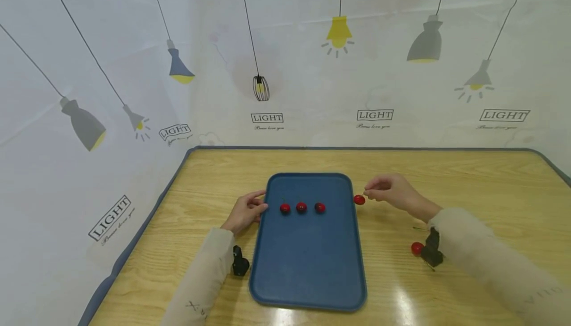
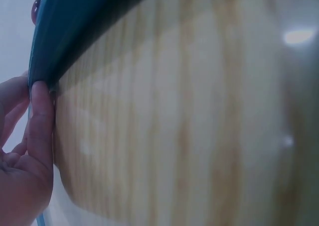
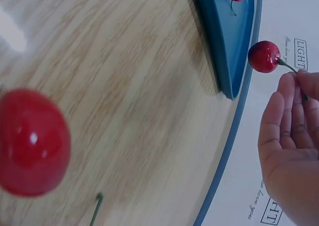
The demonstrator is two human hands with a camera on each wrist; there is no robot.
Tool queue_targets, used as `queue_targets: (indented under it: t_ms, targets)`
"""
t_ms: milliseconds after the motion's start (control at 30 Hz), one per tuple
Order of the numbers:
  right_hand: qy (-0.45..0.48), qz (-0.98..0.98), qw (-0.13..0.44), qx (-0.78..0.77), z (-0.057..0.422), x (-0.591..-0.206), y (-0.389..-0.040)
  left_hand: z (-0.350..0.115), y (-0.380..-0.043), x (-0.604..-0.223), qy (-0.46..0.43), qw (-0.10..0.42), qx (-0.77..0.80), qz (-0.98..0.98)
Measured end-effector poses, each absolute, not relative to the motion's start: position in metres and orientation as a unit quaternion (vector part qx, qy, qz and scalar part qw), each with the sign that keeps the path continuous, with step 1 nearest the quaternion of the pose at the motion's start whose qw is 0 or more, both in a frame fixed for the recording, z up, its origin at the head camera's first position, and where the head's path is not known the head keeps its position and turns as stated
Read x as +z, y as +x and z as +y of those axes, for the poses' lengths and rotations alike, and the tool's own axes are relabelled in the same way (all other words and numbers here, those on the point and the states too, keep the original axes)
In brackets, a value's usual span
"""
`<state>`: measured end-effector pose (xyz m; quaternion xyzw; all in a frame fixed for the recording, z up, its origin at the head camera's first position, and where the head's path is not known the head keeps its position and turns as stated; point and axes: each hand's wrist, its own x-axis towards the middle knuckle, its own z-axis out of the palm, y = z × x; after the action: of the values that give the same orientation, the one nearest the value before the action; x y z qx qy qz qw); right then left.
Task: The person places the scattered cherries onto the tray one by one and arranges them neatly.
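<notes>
My right hand [image 1: 392,190] pinches a red cherry [image 3: 264,56] by its green stem between thumb and fingertips. The cherry hangs just off the right rim of the blue tray [image 1: 308,261], overlapping the rim's edge in the head view. On the tray, three dark red cherries [image 1: 301,208] lie in a row across the upper part. My left hand [image 1: 243,212] is at the tray's left edge, its thumb and fingertips touching the outer rim; the left wrist view shows the thumb [image 2: 41,121] against the rim's side.
Another red cherry [image 1: 417,249] lies on the wooden table [image 1: 214,177] below my right wrist, with green stems around it. Black wrist cameras sit at both cuffs. A white wall covering [image 1: 303,133] with printed lamps rises behind the table's dark edge.
</notes>
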<state>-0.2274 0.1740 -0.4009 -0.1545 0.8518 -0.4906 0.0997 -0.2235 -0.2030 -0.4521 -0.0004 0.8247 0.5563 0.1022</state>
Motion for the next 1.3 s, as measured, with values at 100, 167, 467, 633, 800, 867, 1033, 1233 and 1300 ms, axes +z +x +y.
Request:
queue_targets:
  t_ms: [100, 167, 467, 633, 800, 867, 1033, 1233, 1300]
  targets:
    - [-0.161, 0.849, 0.099, -0.494, 0.167, -0.401, -0.228, -0.203, -0.223, -0.452, 0.0, 0.103, 0.556, 0.825]
    - [-0.163, 0.847, 0.101, -0.495, 0.162, -0.402, -0.229, -0.203, -0.223, -0.452, 0.001, 0.103, 0.556, 0.824]
    - [-0.182, 0.818, 0.145, -0.526, 0.141, -0.407, -0.232, -0.203, -0.224, -0.453, 0.001, 0.1, 0.555, 0.826]
    - [-0.191, 0.82, 0.159, -0.515, 0.136, -0.413, -0.235, -0.203, -0.225, -0.455, 0.002, 0.098, 0.556, 0.825]
    - [-0.188, 0.826, 0.168, -0.504, 0.131, -0.417, -0.239, -0.204, -0.225, -0.455, 0.004, 0.1, 0.557, 0.825]
    - [-0.184, 0.829, 0.172, -0.499, 0.129, -0.418, -0.24, -0.203, -0.225, -0.455, 0.0, 0.102, 0.557, 0.824]
    - [-0.176, 0.837, 0.174, -0.487, 0.124, -0.42, -0.243, -0.203, -0.225, -0.455, -0.004, 0.1, 0.555, 0.826]
    - [-0.164, 0.841, 0.173, -0.485, 0.122, -0.424, -0.248, -0.203, -0.225, -0.456, -0.004, 0.099, 0.552, 0.828]
    - [-0.16, 0.84, 0.173, -0.489, 0.121, -0.424, -0.249, -0.203, -0.225, -0.456, -0.005, 0.099, 0.551, 0.829]
